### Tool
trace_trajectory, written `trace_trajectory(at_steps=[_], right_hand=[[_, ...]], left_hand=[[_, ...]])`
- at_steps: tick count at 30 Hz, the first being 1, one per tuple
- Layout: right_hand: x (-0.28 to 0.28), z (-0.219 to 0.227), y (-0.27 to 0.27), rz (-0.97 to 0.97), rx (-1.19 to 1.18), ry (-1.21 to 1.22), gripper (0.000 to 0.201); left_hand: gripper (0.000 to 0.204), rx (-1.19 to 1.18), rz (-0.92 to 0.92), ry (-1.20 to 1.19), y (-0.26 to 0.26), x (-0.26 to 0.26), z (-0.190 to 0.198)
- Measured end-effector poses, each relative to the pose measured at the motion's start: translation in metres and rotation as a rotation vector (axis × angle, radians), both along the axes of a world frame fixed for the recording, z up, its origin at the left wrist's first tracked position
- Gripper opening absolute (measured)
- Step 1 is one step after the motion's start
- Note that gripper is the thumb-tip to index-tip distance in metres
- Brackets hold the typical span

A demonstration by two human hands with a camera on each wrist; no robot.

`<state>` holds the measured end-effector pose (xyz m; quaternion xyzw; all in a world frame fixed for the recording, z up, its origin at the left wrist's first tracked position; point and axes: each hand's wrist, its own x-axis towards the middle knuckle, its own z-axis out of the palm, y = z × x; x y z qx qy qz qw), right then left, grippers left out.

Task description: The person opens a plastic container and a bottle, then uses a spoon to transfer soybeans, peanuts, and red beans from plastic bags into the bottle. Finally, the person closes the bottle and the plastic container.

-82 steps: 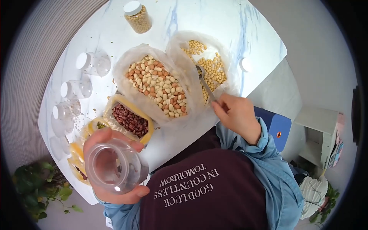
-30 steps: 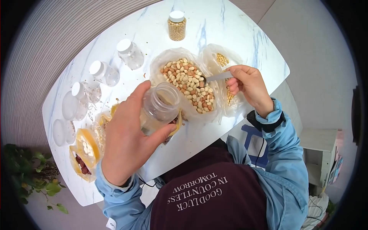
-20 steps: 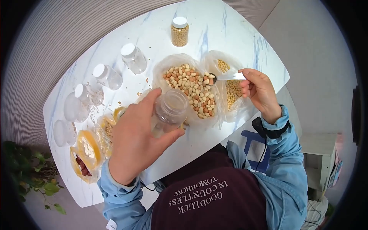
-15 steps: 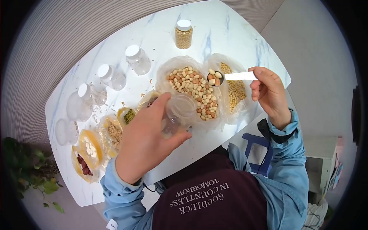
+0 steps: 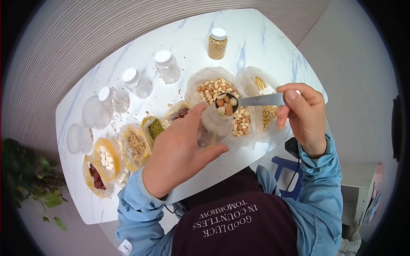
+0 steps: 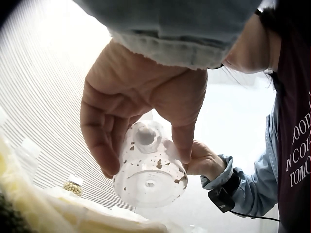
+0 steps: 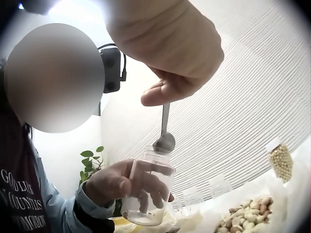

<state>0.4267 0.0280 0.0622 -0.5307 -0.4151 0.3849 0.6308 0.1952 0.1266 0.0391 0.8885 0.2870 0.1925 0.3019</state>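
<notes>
My left hand (image 5: 177, 149) grips a clear plastic jar (image 7: 148, 191) round its side, with the mouth uncovered. In the left wrist view, reddish-brown flakes cling to the jar's base. My right hand (image 5: 306, 119) pinches the handle of a metal measuring spoon (image 5: 262, 100). Several peanuts (image 5: 226, 104) fill the spoon's bowl, which is right over the jar's mouth in the head view and at its rim in the right wrist view. Behind the jar lies an opened bag of peanuts (image 5: 193, 83), partly hidden by the spoon and the jar. Beside it is a bag of soybeans (image 5: 270, 114).
A capped jar of soybeans (image 5: 218, 46) stands at the back. Several capped clear jars (image 5: 168, 70) line the table's left side. Yellow-edged bags hold green beans (image 5: 155, 129), dark red beans (image 5: 181, 114), white pieces (image 5: 105, 158) and dried red fruit (image 5: 96, 177). Crumbs litter the table (image 5: 205, 175).
My right hand has lifted the spoon out of the peanut bag with peanuts in it and brought it over the jar's mouth. My left hand has shifted right with the jar.
</notes>
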Motion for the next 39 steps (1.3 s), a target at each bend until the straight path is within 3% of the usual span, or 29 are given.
trace_trajectory(at_steps=[10,13,16,19,22,28,31,39], right_hand=[[-0.011,0.006,-0.016,0.065,0.338,-0.732,0.015],[-0.011,0.003,-0.015,0.080,0.403,-0.722,0.015],[-0.007,-0.004,-0.017,-0.044,0.386,-0.695,0.016],[-0.001,-0.007,-0.006,-0.123,0.201,-0.585,0.017],[0.017,-0.026,0.012,0.015,-0.042,-0.555,0.017],[0.025,-0.057,0.027,0.050,0.034,-0.904,0.015],[0.027,-0.064,0.028,0.100,-0.050,-0.852,0.015],[0.039,-0.063,0.034,0.069,-0.466,-0.221,0.022]], left_hand=[[0.079,-0.033,0.056,0.028,-0.001,0.002,0.001],[0.079,-0.016,0.054,0.005,-0.002,0.003,0.002],[0.079,0.006,0.056,-0.014,-0.001,0.002,0.001],[0.079,0.043,0.070,-0.017,0.000,0.000,0.001],[0.078,0.040,0.121,0.022,0.002,-0.005,0.010],[0.079,0.060,0.176,0.046,0.005,-0.010,0.015],[0.079,0.063,0.171,0.051,0.006,-0.010,0.014],[0.077,0.040,0.141,0.069,0.007,-0.009,0.012]])
